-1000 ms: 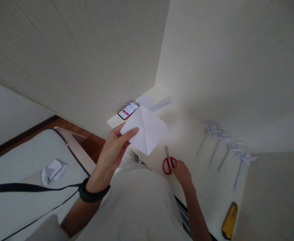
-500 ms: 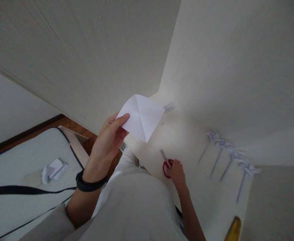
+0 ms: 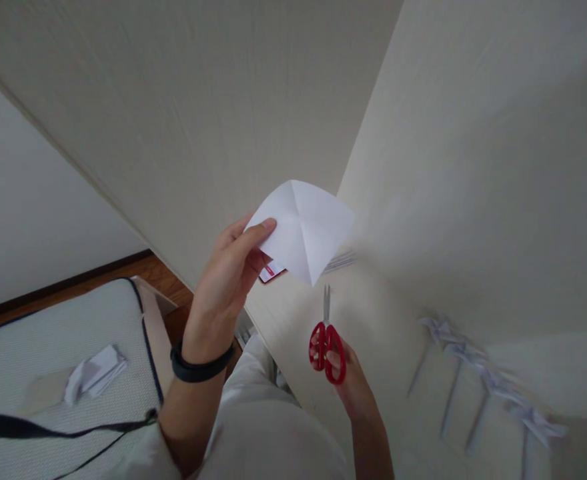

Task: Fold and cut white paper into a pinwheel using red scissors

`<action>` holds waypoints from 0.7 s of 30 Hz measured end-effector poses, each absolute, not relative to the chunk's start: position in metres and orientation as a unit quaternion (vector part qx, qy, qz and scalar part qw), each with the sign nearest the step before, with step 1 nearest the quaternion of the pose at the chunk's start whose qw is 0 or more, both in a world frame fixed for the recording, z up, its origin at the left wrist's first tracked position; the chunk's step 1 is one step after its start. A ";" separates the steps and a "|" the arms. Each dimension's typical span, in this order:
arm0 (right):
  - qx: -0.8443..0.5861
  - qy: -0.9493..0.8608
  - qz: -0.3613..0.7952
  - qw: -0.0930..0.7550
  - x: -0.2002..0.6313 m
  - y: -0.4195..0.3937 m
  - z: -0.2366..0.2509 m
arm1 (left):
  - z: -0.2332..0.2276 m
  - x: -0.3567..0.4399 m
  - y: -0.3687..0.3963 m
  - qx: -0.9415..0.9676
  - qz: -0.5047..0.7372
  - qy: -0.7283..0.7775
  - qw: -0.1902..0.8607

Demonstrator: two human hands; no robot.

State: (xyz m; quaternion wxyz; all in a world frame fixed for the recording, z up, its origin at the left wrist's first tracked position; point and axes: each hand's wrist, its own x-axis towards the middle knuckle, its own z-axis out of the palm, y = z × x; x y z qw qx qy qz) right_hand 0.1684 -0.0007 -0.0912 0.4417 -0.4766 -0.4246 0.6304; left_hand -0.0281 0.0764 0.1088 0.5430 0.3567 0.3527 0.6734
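Left hand [image 3: 223, 273] pinches paper [image 3: 309, 230], right hand [image 3: 352, 381] holds scissors [image 3: 326, 325]: readying to cut, I'd say, needing both brought together.

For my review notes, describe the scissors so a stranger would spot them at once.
Start at the pale table, lower right. Over it, the right hand holds the scissors, blades pointing up the picture. Red looped handles set them apart from the creased white paper in the left hand.

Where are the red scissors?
In the head view, the red-handled scissors are in the right hand, just below the creased white paper pinched by the left hand.
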 end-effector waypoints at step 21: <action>-0.312 -0.512 0.565 0.568 0.134 -0.028 0.021 | 0.159 -0.017 0.057 0.448 0.697 0.276 0.487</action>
